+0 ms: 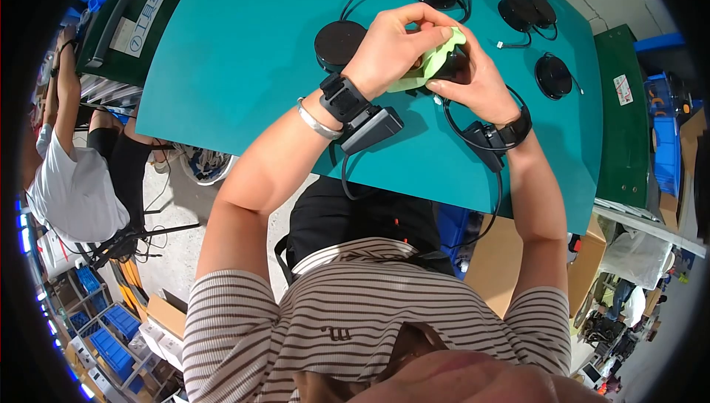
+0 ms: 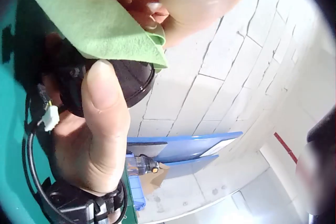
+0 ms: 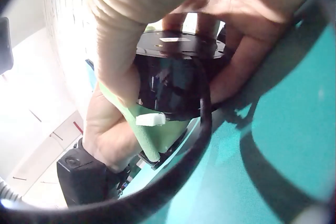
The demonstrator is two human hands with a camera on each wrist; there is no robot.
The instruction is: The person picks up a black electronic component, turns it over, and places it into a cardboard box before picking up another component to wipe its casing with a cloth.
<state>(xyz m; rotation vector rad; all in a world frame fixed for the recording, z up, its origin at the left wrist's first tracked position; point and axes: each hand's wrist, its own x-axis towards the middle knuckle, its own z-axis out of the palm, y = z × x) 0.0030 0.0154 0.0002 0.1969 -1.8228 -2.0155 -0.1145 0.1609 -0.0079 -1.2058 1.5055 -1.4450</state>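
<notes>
Green cloth (image 2: 94, 24), limp and soft, is pinched in my left hand (image 1: 384, 48) against a black canister (image 3: 170, 85), which my right hand (image 1: 484, 89) grips above the desk (image 1: 244, 70), at 1 o'clock. Probably rigid and slippery, best held around its sidewall, clear of the cable (image 3: 205, 108).

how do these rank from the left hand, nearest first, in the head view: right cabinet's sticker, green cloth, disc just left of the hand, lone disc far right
From the left hand:
1. green cloth, in its fingers
2. left disc, just to its left
3. lone disc, to the right, past the right hand
4. sticker, farthest right
</notes>
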